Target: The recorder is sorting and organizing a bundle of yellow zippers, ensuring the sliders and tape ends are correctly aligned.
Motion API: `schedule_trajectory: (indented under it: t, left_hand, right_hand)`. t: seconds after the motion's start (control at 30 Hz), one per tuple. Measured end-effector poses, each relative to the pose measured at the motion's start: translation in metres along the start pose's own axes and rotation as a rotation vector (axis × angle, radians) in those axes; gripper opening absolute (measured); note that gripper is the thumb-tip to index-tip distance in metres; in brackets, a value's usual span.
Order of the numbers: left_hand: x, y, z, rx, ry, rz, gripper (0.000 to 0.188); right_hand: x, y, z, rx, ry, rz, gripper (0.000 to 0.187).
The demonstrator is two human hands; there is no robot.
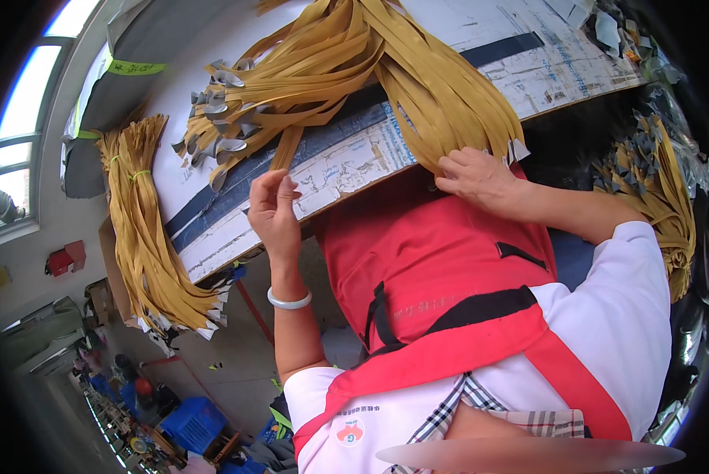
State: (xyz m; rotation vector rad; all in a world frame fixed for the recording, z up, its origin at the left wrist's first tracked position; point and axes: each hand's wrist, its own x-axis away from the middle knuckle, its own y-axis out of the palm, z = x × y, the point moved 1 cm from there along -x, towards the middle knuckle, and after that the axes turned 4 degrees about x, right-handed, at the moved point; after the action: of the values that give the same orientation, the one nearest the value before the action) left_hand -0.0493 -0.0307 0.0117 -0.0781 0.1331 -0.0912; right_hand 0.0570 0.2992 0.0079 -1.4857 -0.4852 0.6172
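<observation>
A large bundle of mustard-yellow fabric strips point(441, 87) fans across the table in front of me. Its left-hand part point(291, 87) ends in several grey tips, and its right-hand part hangs to the near edge. My left hand point(274, 207), a pale bangle on its wrist, has its fingers curled together at the lower end of a short yellow strip point(288, 147). At the table's edge my right hand point(479, 183) is closed on the lower end of the right-hand strips; its palm side and fingertips are partly hidden.
The white, worn tabletop point(354, 162) carries dark tape bands point(200, 201). A tied strip bundle point(137, 221) hangs over its left end, and another bundle point(658, 197) lies at my right. Crumpled clear plastic point(690, 150) is beside that. A blue crate point(192, 423) stands far left.
</observation>
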Motion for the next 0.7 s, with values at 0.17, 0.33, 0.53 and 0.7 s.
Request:
schedule_trajectory:
  t: [0.17, 0.33, 0.53, 0.7]
  left_hand:
    - [0.042, 0.075, -0.017, 0.054, -0.064, -0.313, 0.008]
    - [0.058, 0.102, -0.012, 0.304, -0.147, -0.448, 0.014]
    - [0.050, 0.096, 0.001, 0.487, 0.001, -0.461, 0.025]
    - [0.047, 0.099, 0.016, 0.563, -0.196, -0.386, 0.035]
  right_hand:
    - [-0.005, 0.010, 0.011, 0.069, -0.088, -0.053, 0.008]
    - [-0.035, -0.028, 0.012, -0.841, 0.058, -0.229, 0.008]
    - [-0.051, -0.024, -0.002, -1.774, 0.447, 0.081, 0.010]
    - [-0.060, -0.024, -0.003, -1.826, 0.480, 0.133, 0.011]
